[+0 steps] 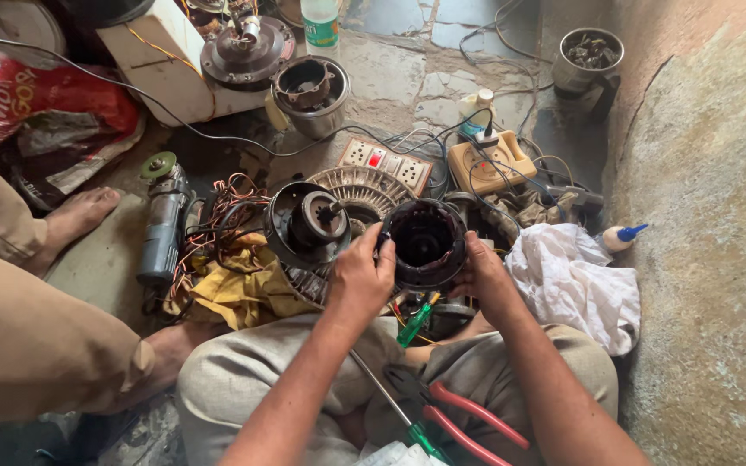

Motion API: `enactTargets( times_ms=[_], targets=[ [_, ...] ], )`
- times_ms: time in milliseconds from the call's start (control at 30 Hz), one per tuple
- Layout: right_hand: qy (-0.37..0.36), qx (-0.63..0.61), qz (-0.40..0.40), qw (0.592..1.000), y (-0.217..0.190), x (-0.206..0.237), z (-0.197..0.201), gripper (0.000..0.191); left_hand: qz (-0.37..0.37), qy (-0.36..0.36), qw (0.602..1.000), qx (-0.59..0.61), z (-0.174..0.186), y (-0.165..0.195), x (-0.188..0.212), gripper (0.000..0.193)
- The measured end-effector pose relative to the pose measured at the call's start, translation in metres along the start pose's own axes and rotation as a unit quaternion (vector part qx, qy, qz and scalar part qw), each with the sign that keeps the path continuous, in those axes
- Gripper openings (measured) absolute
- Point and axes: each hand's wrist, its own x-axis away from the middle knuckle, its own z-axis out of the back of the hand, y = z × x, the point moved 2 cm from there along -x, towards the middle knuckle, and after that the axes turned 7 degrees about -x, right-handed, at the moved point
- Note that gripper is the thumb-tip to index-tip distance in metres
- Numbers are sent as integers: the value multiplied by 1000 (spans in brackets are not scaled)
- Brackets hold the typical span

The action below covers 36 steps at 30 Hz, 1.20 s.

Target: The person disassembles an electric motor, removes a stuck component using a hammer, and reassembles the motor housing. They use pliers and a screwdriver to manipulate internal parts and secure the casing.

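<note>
A black round motor housing (pixel 426 242), hollow in the middle, is held up over my lap between both hands. My left hand (pixel 360 276) grips its left rim and my right hand (pixel 479 272) grips its right rim. Just left of it lies another dark motor part (pixel 306 224) with a hub and short shaft, resting on a ribbed metal disc (pixel 366 190). A green-handled screwdriver (pixel 413 324) pokes up below the housing.
Red-handled pliers (pixel 470 423) and a long screwdriver (pixel 390 404) lie on my lap. An angle grinder (pixel 162 220), tangled wires (pixel 218 216), a yellow cloth (pixel 235 289), a switch board (pixel 386 162), a white cloth (pixel 572 280) and another person's bare feet (pixel 75 220) surround me.
</note>
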Motion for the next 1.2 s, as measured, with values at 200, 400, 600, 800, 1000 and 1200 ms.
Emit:
enactTargets(
  times_ms=[200, 400, 600, 800, 1000, 1200],
  targets=[
    [23, 78, 21, 996, 23, -14, 5, 66, -225, 154, 950, -153, -23, 9, 32, 55],
    [74, 254, 136, 955, 25, -20, -5, 68, -199, -36, 974, -107, -32, 20, 21, 36],
    [33, 186, 89, 978, 34, -6, -24, 51, -154, 22, 988, -22, -7, -2, 1, 26],
    [10, 360, 186, 914, 45, 28, -21, 30, -156, 57, 986, -15, -5, -6, -27, 27],
    [99, 92, 96, 986, 47, 26, 1, 27, -136, 15, 991, 6, 4, -22, -35, 27],
    [157, -8, 78, 984, 49, 14, 10, 29, -256, 16, 964, -71, 32, -53, 4, 22]
  ],
)
